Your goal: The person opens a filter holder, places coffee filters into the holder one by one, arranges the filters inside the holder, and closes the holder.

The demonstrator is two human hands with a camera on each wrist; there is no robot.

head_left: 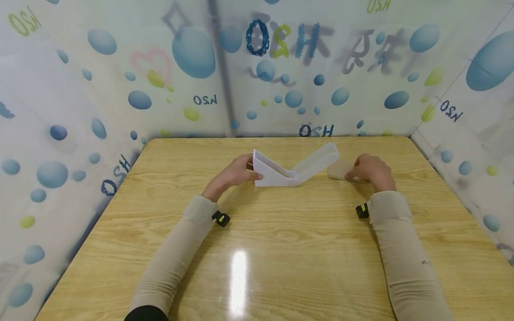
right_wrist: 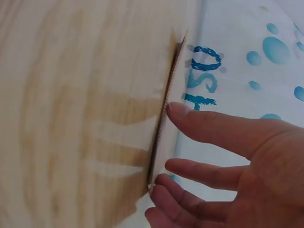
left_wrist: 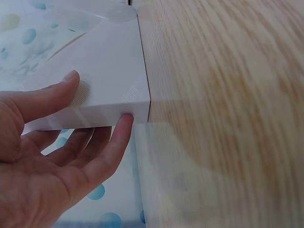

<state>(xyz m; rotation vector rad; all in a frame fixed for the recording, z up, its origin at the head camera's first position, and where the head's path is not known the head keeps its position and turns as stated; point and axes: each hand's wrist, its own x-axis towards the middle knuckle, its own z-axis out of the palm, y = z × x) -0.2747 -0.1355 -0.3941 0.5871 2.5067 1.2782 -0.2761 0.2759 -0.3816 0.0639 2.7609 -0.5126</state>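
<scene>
A white wedge-shaped box (head_left: 269, 171) stands on the wooden table, its sloping top uncovered. My left hand (head_left: 238, 171) grips the tall left end, the thumb on the front face and fingers at the end wall in the left wrist view, where the white box (left_wrist: 102, 61) fills the upper left. From the box's low end a frosted translucent lid (head_left: 317, 162) slants up to the right. Beyond the lid lies a thin piece of tan cardboard (head_left: 338, 169). My right hand (head_left: 371, 169) pinches it at its near edge and right end; in the right wrist view the cardboard (right_wrist: 167, 107) appears almost edge-on.
The wood-grain table (head_left: 281, 236) reaches toward me, with a bright glare streak at front centre. A patterned sheet (head_left: 257, 89) with blue and green drops hangs behind the far edge and along both sides. Small black devices sit at both wrists.
</scene>
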